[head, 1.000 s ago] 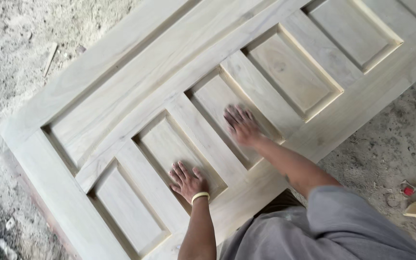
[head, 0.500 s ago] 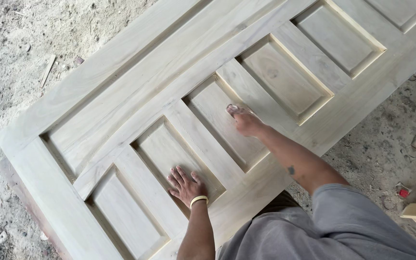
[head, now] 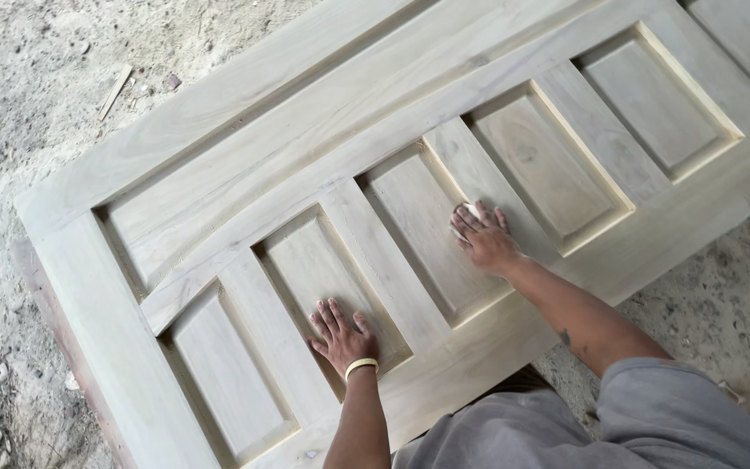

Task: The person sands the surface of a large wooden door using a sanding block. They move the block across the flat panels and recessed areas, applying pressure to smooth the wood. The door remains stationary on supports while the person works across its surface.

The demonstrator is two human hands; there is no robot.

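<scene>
My left hand lies flat, fingers spread, in a recessed panel of the unfinished wooden door lying across the dusty ground. My right hand presses a small pale pad, probably sandpaper, against the rail beside the next panel. The door looks heavy and stiff; I'd lift it by its outer edges. No labels or packages show.

A pale, unfinished wooden door is lying flat over a dusty, sandy floor. The left hand, wearing a yellow wristband, is resting flat in one recessed panel. The right hand is pressing a small pale pad, likely sandpaper, against the edge of the next panel, fingers spread over it.
</scene>
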